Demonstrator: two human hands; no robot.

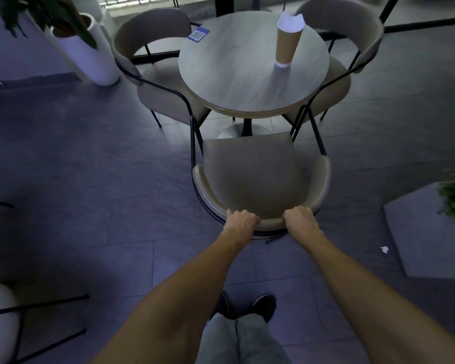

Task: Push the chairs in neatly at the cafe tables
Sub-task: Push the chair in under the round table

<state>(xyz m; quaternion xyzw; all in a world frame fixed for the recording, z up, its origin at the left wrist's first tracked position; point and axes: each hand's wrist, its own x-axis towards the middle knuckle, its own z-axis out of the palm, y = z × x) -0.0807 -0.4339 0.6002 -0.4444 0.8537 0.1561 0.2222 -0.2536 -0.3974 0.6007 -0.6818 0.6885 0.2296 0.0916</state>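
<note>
Both hands, left hand (241, 220) and right hand (300, 219), curl round the beige padded chair's (252, 174) curved backrest; round grey wooden table (234, 74) lies straight ahead

- Setting: a café seating area, seen from where I stand.
- Round wood-grain desk (237, 82) on a single pedestal, ringed by three matching padded chairs (250, 174) with thin black frames.
- On the desk: a tall paper cup (286, 46) and a blue QR-code card (198, 34).
- Grey tiled floor (90, 166); potted plant (45, 14) in a tall white planter (95, 56).

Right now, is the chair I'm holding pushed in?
Out: the chair has its whole seat short of the table edge; left hand and right hand grip its backrest.
</note>
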